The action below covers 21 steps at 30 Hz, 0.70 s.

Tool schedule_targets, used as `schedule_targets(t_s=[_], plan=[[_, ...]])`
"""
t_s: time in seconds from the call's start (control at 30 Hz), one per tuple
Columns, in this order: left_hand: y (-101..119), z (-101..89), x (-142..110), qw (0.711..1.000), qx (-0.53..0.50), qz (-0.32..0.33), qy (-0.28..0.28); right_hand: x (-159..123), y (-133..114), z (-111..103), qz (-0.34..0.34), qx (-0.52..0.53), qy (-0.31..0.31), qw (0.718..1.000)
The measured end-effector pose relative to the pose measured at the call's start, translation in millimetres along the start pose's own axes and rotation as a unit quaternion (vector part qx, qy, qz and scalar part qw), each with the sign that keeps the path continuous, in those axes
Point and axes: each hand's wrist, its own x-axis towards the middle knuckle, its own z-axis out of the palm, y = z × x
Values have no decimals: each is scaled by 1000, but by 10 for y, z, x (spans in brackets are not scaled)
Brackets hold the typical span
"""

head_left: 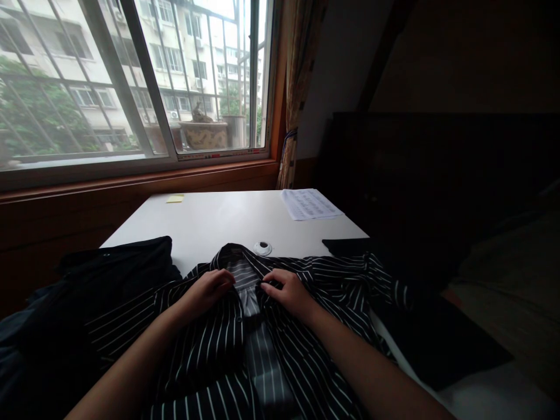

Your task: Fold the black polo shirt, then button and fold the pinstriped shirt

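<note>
A black shirt with white stripes [210, 338] lies spread on the white table, its collar [231, 252] toward the window and its front parted down the middle. Through the gap the greyish inside of the back shows. My left hand [217, 284] is closed on the left front edge just below the collar, fingers curled into the cloth. On the opposite edge, my right hand [289, 291] pinches the fabric near the collar between thumb and fingers. One sleeve [385, 280] stretches out to the right, the other to the left under my left forearm.
Dark folded clothes [118, 262] are piled at the table's left, and another dark cloth [441, 332] lies at the right. Printed sheets [310, 204], a yellow note [175, 198] and a round cable-hole cover [263, 248] are on the white table [219, 216]. A barred window stands behind.
</note>
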Motion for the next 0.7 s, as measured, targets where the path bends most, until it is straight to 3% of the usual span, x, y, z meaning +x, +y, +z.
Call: schedule_targets(t_s=[0.43,0.7], plan=[[112,-273,-46,989,-82,58,-105,-15,11,-20,10,4,0,1000],[-30,-236,-47,989,-100,54,-90,-16,42,-22,10,14,-11,1000]])
